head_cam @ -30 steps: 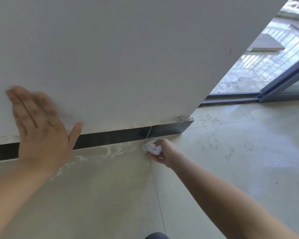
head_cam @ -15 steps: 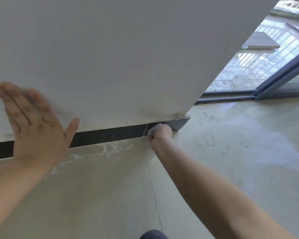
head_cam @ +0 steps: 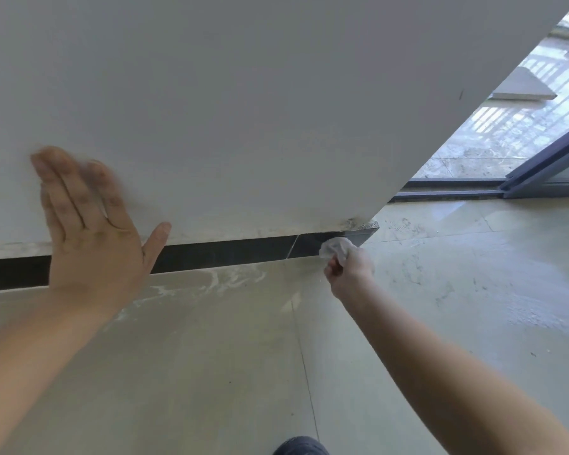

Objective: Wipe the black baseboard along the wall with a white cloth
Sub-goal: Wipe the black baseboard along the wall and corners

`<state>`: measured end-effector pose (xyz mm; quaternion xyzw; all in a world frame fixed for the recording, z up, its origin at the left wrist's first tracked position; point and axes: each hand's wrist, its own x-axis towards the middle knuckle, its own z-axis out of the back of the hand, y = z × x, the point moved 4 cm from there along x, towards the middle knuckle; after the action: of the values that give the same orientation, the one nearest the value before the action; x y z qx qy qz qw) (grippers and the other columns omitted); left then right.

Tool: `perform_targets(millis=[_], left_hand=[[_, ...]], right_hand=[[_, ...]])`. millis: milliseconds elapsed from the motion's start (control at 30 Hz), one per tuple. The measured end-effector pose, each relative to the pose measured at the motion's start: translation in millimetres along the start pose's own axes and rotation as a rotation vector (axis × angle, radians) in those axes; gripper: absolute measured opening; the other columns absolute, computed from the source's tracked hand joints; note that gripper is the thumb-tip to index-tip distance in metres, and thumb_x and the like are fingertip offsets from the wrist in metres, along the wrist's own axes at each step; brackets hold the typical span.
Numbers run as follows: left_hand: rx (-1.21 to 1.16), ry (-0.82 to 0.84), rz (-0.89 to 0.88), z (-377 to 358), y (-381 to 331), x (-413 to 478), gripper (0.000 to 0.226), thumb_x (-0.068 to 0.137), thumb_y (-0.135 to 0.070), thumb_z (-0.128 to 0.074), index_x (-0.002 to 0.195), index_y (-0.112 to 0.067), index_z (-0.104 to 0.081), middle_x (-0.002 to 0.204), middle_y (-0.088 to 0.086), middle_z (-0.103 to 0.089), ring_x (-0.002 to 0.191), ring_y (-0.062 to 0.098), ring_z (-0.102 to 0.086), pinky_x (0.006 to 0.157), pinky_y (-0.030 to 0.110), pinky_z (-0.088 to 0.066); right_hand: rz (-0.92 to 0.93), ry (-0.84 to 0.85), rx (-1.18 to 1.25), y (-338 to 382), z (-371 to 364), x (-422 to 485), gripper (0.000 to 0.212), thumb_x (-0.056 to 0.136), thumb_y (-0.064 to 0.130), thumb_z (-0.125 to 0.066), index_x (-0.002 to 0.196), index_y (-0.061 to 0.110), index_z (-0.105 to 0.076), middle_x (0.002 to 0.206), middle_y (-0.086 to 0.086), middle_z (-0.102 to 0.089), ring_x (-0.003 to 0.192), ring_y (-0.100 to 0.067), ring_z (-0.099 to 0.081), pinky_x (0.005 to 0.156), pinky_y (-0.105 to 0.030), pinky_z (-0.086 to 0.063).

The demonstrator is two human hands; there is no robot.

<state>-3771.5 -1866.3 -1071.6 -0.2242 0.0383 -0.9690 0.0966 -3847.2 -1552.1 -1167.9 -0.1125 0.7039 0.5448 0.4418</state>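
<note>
A black baseboard (head_cam: 230, 252) runs along the foot of the white wall (head_cam: 243, 110) and ends at the wall's corner on the right. My right hand (head_cam: 349, 272) grips a crumpled white cloth (head_cam: 335, 249) and holds it against the baseboard just left of that corner. My left hand (head_cam: 89, 231) lies flat against the wall with straight fingers, covering a stretch of the baseboard further left.
Pale floor tiles (head_cam: 243, 356) carry white smears near the baseboard. Beyond the wall corner a dark sliding-door track (head_cam: 450, 190) and frame (head_cam: 546, 165) open onto a sunlit balcony. A dark knee or shoe (head_cam: 299, 446) shows at the bottom edge.
My right hand rose from the floor with the cloth to the baseboard, then slid right toward the corner. My left hand stayed flat on the wall.
</note>
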Motion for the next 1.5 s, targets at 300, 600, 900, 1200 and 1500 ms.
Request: perform_targets(millis=[300, 600, 900, 1200, 1500], left_hand=[[0.065, -0.01, -0.033, 1.7, 1.7, -2.8, 0.089, 0.095, -0.052, -0.032, 0.143, 0.01, 0.01, 0.141, 0.049, 0.002, 0.135, 0.057, 0.003, 0.114, 0.051, 0.005], [0.087, 0.019, -0.112, 13.1, 14.2, -7.1, 0.085, 0.09, -0.049, -0.033, 0.147, 0.0, 0.008, 0.149, 0.036, 0.007, 0.141, 0.043, 0.011, 0.115, 0.046, 0.01], [0.211, 0.079, -0.252, 30.8, 40.0, -13.6, 0.072, 0.091, -0.039, -0.028, 0.15, -0.003, -0.006, 0.157, 0.015, 0.003, 0.146, 0.026, 0.004, 0.117, 0.043, 0.005], [0.257, 0.224, -0.221, 53.0, 84.9, -35.8, 0.07, 0.092, -0.04, -0.022, 0.148, 0.0, -0.012, 0.158, 0.013, -0.003, 0.146, 0.025, -0.005, 0.117, 0.044, -0.006], [0.007, 0.783, 0.479, 202.7, 99.9, -106.7, 0.068, 0.096, -0.047, -0.006, 0.15, -0.006, 0.001, 0.159, 0.009, 0.004, 0.146, 0.022, 0.006, 0.119, 0.035, -0.004]], right_hand=[[-0.229, 0.192, -0.01, -66.7, -121.6, -61.2, 0.038, 0.088, 0.0, -0.024, 0.054, 0.009, -0.041, 0.038, -0.004, -0.038, 0.029, -0.012, -0.031, 0.037, -0.014, -0.023], [-0.292, 0.497, -0.484, -99.8, -117.9, -91.1, 0.028, 0.097, 0.018, -0.038, 0.074, 0.013, -0.054, 0.065, -0.004, -0.052, 0.053, -0.014, -0.045, 0.051, -0.023, -0.038], [-0.271, 0.333, -0.021, -98.3, -132.0, -88.8, 0.036, 0.087, -0.004, -0.023, 0.067, 0.002, -0.054, 0.059, -0.011, -0.056, 0.055, -0.017, -0.048, 0.049, -0.023, -0.043], [-0.391, 0.646, -0.59, -157.4, -186.1, -158.7, 0.014, 0.096, 0.014, -0.045, 0.099, 0.005, -0.056, 0.099, -0.015, -0.066, 0.064, -0.017, -0.056, 0.06, -0.025, -0.048], [-0.222, 0.636, -0.893, -60.2, -143.6, -318.6, 0.016, 0.09, 0.011, -0.048, 0.084, 0.006, -0.062, 0.074, -0.011, -0.064, 0.058, -0.02, -0.057, 0.054, -0.025, -0.045]])
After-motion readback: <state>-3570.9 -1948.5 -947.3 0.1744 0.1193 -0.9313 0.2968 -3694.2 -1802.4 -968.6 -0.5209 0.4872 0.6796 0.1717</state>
